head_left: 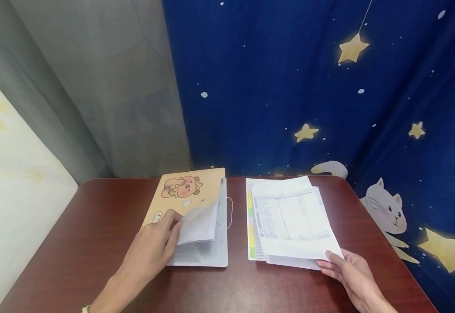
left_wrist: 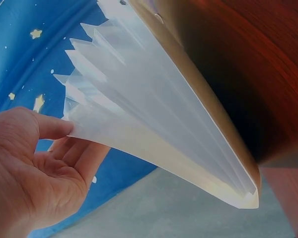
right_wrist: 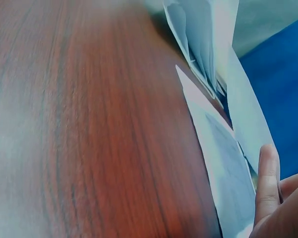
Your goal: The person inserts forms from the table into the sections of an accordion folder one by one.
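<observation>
A tan document folder (head_left: 207,180) with a cartoon animal on its cover lies on the left half of the table. My left hand (head_left: 154,241) pinches the cover's near edge between thumb and fingers and lifts it. Beneath it, translucent pockets (left_wrist: 129,84) fan apart in the left wrist view. To the right of the folder lies a stack of printed papers (head_left: 290,217), one sheet with colored strips along its left edge. My right hand (head_left: 354,276) pinches the near right corner of the top sheets, thumb on top and fingers underneath, raising that corner.
The dark red wooden table (head_left: 86,230) has rounded far corners. A white elastic loop (head_left: 230,213) sticks out from the folder's right side. Behind the table hang a grey curtain (head_left: 133,108) and a blue curtain (head_left: 258,95) with stars and a cat. A pale wall (head_left: 12,174) stands at left.
</observation>
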